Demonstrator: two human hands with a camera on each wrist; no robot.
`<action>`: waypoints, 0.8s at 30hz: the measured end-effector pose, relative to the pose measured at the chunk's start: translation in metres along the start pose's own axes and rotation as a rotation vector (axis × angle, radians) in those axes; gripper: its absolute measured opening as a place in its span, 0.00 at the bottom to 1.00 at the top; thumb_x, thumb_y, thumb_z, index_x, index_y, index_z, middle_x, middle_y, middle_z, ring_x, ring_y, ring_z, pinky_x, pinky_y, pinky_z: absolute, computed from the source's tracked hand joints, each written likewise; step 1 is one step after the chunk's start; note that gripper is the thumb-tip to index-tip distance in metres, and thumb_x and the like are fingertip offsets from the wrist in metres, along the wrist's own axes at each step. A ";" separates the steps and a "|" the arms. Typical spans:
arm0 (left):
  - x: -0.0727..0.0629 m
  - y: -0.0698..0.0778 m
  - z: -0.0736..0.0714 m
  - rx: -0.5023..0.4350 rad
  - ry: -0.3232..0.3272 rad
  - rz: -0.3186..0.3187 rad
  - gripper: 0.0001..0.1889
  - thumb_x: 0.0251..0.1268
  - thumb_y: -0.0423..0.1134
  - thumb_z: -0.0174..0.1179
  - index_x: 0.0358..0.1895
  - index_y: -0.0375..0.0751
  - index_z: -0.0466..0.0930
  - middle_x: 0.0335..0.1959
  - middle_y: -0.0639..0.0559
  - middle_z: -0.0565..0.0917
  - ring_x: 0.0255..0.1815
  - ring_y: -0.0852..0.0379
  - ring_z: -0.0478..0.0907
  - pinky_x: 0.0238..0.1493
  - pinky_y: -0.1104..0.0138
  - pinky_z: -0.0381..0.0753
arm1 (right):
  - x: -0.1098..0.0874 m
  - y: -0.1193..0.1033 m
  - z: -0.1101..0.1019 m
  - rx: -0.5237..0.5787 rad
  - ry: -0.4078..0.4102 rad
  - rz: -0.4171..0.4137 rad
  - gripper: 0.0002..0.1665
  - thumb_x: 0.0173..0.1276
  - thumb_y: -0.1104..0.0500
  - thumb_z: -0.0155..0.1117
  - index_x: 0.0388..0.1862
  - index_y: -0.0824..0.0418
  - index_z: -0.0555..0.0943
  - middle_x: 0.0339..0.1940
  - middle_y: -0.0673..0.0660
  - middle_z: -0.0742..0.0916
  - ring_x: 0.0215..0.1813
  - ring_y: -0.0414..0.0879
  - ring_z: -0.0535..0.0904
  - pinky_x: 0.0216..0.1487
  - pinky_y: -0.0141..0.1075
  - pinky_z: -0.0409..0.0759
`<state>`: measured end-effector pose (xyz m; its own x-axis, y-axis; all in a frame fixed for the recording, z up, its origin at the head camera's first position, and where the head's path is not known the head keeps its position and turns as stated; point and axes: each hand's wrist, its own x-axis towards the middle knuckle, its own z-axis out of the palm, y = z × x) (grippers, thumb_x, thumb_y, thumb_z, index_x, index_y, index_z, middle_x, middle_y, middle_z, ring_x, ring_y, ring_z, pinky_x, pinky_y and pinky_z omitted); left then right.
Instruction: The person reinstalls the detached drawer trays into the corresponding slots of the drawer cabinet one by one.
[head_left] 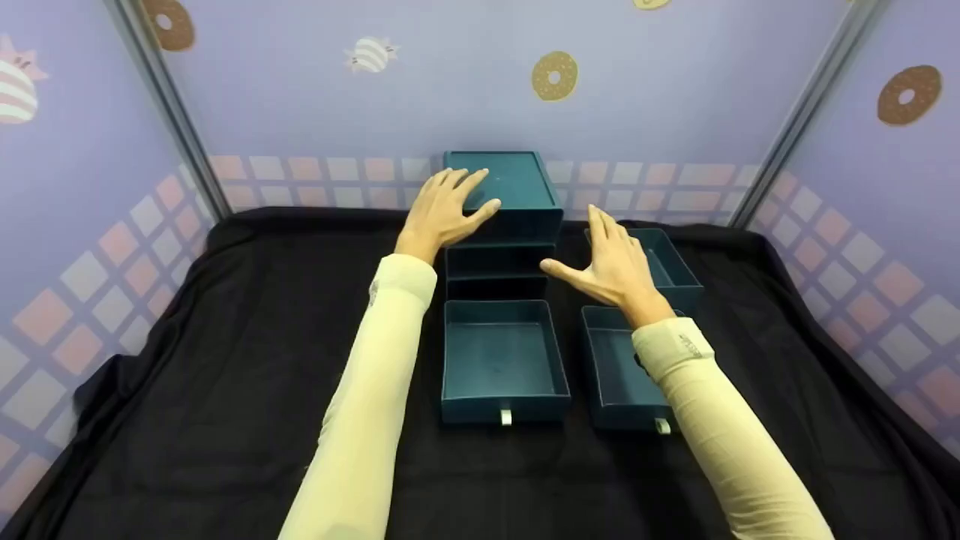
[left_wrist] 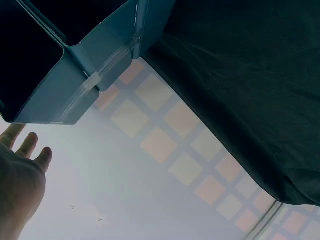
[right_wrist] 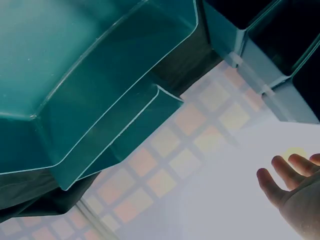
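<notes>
Pale sleeves [head_left: 371, 405], teal cabinet [head_left: 514, 225] between left hand [head_left: 444, 210] and right hand [head_left: 613, 262]

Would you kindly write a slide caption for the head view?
Left hand and right hand near a teal cabinet, with three drawers in front and beside.

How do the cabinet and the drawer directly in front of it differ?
The cabinet stands tall, while the drawer is shallow. The cabinet has a covered top and front-facing openings; the drawer is open upward. The drawer has a pale tab, whereas none shows on the cabinet. Both are dark teal.
</notes>
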<state>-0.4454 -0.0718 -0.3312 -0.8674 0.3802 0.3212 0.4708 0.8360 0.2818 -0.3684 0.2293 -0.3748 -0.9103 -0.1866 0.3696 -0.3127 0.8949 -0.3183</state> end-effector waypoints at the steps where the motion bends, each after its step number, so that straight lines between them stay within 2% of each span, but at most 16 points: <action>1: -0.001 -0.001 -0.001 -0.013 0.004 0.001 0.40 0.79 0.73 0.42 0.87 0.61 0.55 0.86 0.44 0.59 0.88 0.41 0.48 0.87 0.48 0.43 | -0.001 -0.004 0.001 0.000 0.005 -0.016 0.77 0.59 0.13 0.60 0.90 0.60 0.48 0.87 0.65 0.61 0.84 0.66 0.59 0.80 0.67 0.58; 5: -0.004 -0.005 -0.006 -0.069 0.011 0.012 0.38 0.80 0.71 0.43 0.86 0.61 0.58 0.86 0.46 0.59 0.89 0.42 0.45 0.87 0.47 0.44 | -0.007 -0.017 0.006 -0.018 0.009 -0.097 0.73 0.58 0.14 0.61 0.89 0.57 0.54 0.86 0.62 0.64 0.82 0.66 0.63 0.79 0.68 0.59; 9: -0.008 -0.008 -0.011 -0.036 -0.002 0.028 0.35 0.82 0.68 0.44 0.85 0.62 0.61 0.86 0.48 0.60 0.89 0.44 0.46 0.87 0.47 0.44 | -0.013 -0.032 0.012 -0.022 0.022 -0.185 0.69 0.58 0.14 0.62 0.87 0.54 0.61 0.84 0.60 0.68 0.79 0.65 0.67 0.76 0.67 0.63; 12: -0.005 -0.006 -0.010 -0.008 -0.020 0.054 0.33 0.83 0.66 0.43 0.85 0.63 0.62 0.85 0.48 0.61 0.89 0.44 0.47 0.87 0.47 0.44 | -0.017 -0.039 0.015 -0.023 0.038 -0.248 0.67 0.56 0.14 0.63 0.84 0.53 0.67 0.79 0.60 0.74 0.75 0.64 0.72 0.73 0.65 0.68; 16: -0.003 -0.003 -0.006 0.001 -0.052 0.054 0.33 0.83 0.67 0.44 0.85 0.64 0.61 0.84 0.47 0.63 0.87 0.44 0.52 0.87 0.48 0.46 | -0.025 -0.049 0.017 -0.005 0.030 -0.351 0.61 0.55 0.15 0.65 0.77 0.53 0.76 0.69 0.58 0.81 0.66 0.60 0.79 0.65 0.61 0.75; 19: -0.003 -0.002 -0.003 0.035 -0.068 0.035 0.33 0.83 0.67 0.44 0.85 0.65 0.61 0.84 0.48 0.64 0.86 0.44 0.56 0.86 0.48 0.48 | -0.032 -0.059 0.018 0.091 -0.030 -0.420 0.54 0.59 0.19 0.68 0.73 0.52 0.80 0.64 0.55 0.83 0.61 0.55 0.81 0.61 0.57 0.80; 24: -0.001 0.003 -0.001 0.104 -0.069 0.033 0.32 0.83 0.67 0.40 0.83 0.64 0.65 0.84 0.48 0.64 0.84 0.43 0.59 0.85 0.48 0.51 | -0.041 -0.079 0.015 0.322 -0.207 -0.505 0.43 0.64 0.28 0.73 0.72 0.47 0.81 0.65 0.50 0.81 0.63 0.49 0.81 0.64 0.52 0.81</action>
<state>-0.4432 -0.0697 -0.3295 -0.8623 0.4318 0.2644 0.4834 0.8576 0.1759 -0.3106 0.1606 -0.3776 -0.6528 -0.6574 0.3764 -0.7539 0.5151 -0.4079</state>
